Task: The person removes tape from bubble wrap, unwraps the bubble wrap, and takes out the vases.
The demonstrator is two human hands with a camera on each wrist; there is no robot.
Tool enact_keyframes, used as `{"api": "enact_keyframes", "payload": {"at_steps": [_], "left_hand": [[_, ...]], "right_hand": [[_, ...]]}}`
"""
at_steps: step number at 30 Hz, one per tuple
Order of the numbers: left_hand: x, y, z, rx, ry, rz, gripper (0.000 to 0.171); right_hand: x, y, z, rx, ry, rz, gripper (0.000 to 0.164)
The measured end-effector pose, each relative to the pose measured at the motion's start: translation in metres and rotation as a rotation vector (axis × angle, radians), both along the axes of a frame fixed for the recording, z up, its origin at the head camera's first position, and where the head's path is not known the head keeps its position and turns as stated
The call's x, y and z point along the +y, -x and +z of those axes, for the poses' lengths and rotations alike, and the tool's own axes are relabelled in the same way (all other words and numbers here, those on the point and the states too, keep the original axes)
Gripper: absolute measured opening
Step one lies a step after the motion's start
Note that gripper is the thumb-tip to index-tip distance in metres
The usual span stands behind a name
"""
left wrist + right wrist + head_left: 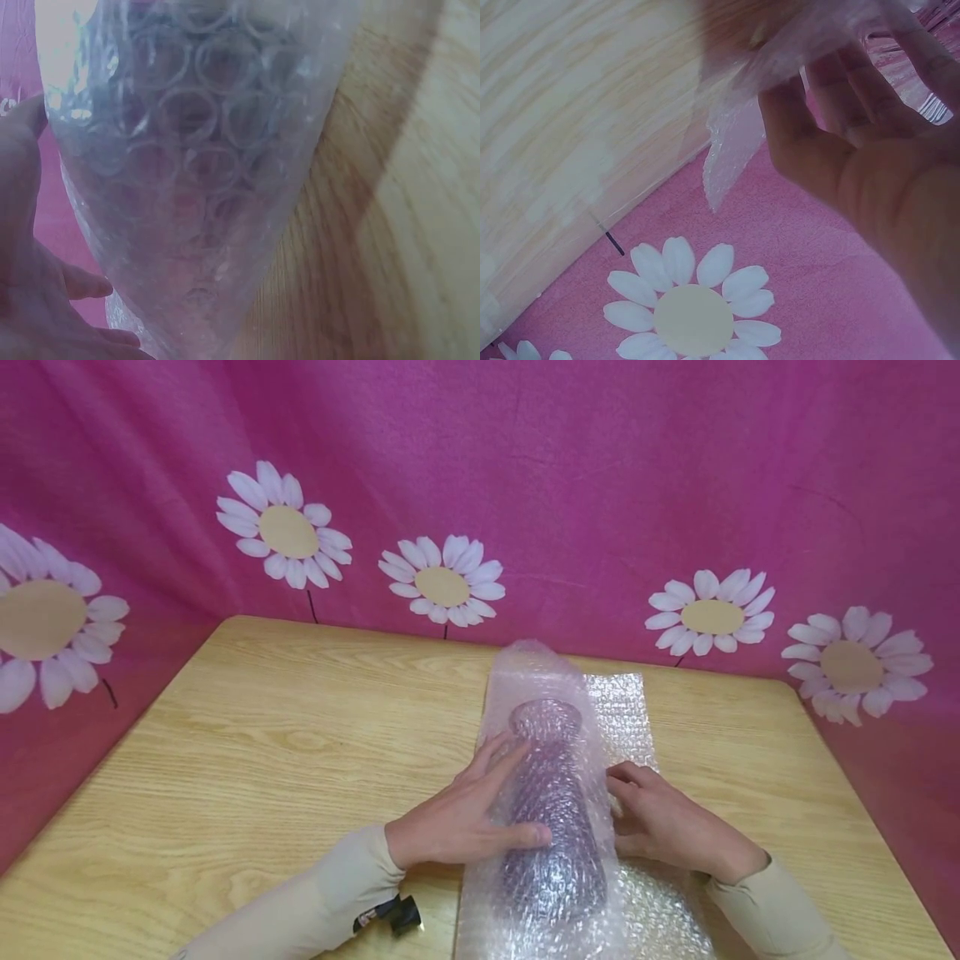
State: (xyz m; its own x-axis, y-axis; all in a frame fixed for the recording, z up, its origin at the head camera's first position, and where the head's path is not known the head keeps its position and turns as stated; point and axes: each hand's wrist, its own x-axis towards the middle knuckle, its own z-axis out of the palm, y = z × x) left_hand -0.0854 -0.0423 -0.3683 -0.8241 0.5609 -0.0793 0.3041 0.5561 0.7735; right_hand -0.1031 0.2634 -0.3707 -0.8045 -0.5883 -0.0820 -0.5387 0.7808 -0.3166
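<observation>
Head view, hands first. Left hand [465, 814]: fingers spread and unclenched, resting on the wrapped bundle, thumb stretched across its face. Right hand [663, 822]: fingers bent at the right-hand edge of the wrap; fingertips lost behind film in the right wrist view, so from where I stand I cannot tell whether they pinch it. Between the hands: bubble wrap [528, 672], translucent, its loose end reaching toward the far side of the table. Within it: one dark object [555, 797], narrower at its far end, broader toward the near side, details blurred by bubbles and glare; whether flat or propped, not certain. Just right of the bundle: a flat section of wrap [624, 714] spread on the wood. Handling note, by my judgement: the step appears to be closing the wrap round the object; best done with the left hand as a light, steady weight against rolling, the right taking the edge evenly along its length and drawing it snug without crushing bubbles. Slack at the loose end probably wants smoothing. Outward: beige sleeves [300, 897], wood-grain table [247, 777], magenta curtain [562, 468] with white flowers [712, 617].
</observation>
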Motion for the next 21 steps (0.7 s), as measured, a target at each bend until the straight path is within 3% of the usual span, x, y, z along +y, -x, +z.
{"api": "enact_keyframes", "payload": {"at_steps": [11, 21], "left_hand": [[0.0006, 0.0013, -0.0014, -0.015, 0.004, 0.017, 0.11], [0.0018, 0.0014, -0.0004, -0.017, 0.009, 0.037, 0.109]], "right_hand": [[0.0003, -0.0014, -0.0043, 0.11, 0.024, 0.048, 0.055], [0.0, -0.0038, -0.001, 0.044, 0.015, 0.014, 0.056]]}}
